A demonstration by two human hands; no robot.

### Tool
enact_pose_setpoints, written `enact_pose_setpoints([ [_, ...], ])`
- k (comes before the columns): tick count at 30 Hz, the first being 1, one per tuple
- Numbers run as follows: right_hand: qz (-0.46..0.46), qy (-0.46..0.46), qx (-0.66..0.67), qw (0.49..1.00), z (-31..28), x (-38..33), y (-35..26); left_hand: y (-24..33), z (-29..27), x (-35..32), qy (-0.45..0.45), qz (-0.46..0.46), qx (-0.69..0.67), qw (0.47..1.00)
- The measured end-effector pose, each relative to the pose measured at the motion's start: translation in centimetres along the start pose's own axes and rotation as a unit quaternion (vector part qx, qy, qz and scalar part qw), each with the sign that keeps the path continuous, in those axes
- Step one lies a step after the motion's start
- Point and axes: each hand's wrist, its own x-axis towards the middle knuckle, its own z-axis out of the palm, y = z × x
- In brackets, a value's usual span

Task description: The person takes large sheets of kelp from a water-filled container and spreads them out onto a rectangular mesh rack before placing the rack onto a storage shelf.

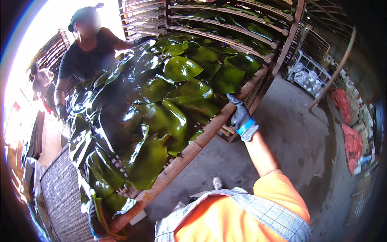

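A broad tray of woven slats (128, 191), heaped with glossy, wet-looking dark-green sheets (157, 121), lies ahead of the person in the orange shirt (217, 218) and off to their left, its near side edged by a long, round, reddish-brown wooden pole (183, 160). That pole gives the long axis that matters: it slants from the lower left, beside the person's left side, up and away to the right, passing obliquely in front of the body. The right hand (241, 115), in a dark grey glove with a bright blue band at the cuff, is closed on the pole toward its far end, one digit laid over the top and the others largely hidden; the right arm reaches out nearly straight. What shows of the left hand (98, 226) is down by the pole's near end, among drooping sheet edges, and whether its fingers are spread or curled cannot be told. The sheets lie beyond the pole, the right hand being nearer the tall wooden rack (287, 42) of loaded shelves. Across the tray stands a co-worker (88, 54) in a dark top, both arms reaching toward its edges
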Motion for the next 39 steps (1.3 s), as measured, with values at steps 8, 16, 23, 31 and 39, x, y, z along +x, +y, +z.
enact_pose_setpoints([
  [8, 0.002, 0.052, 0.023, 0.998, -1.3, 3.9, -0.4, 0.3, 1.7, -1.2, 0.041, 0.009, 0.001, 0.999],
  [16, 0.01, 0.039, 0.046, 0.998, -0.6, 3.5, -0.7, 0.8, 2.2, -2.7, 0.061, 0.016, 0.006, 0.998],
  [23, 0.046, -0.024, 0.042, 0.998, -3.1, 4.1, -0.8, 0.4, 1.1, -3.8, 0.07, 0.047, 0.003, 0.996],
  [31, -0.005, -0.037, 0.093, 0.995, -2.0, 4.1, 0.1, 0.8, 0.3, -5.4, 0.079, 0.075, 0.003, 0.994],
  [39, 0.007, -0.029, 0.063, 0.998, -2.3, 4.3, -0.8, 3.1, -0.9, -5.3, 0.064, 0.101, -0.004, 0.993],
])
